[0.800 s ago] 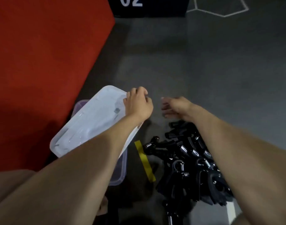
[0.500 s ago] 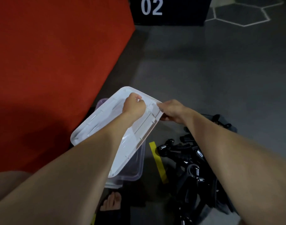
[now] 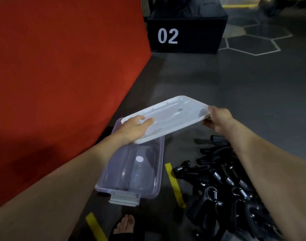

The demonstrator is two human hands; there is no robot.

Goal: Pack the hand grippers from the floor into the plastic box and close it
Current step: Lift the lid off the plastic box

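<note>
Dim indoor light, soft focus, wide-angle bending at edges.

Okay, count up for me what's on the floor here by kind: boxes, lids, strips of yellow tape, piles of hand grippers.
Plastic box: 1
Lid, held up in both hands: 1
Yellow tape strips: 2
Pile of hand grippers: 1 (single grippers too tangled to count)
Black numbered block: 1
Total: 6

The white plastic lid [image 3: 168, 117] covered only the far end of the clear plastic box [image 3: 136, 173], leaving its mouth open; black spring hand grippers [image 3: 223, 185] crowded the floor rightward.
</note>
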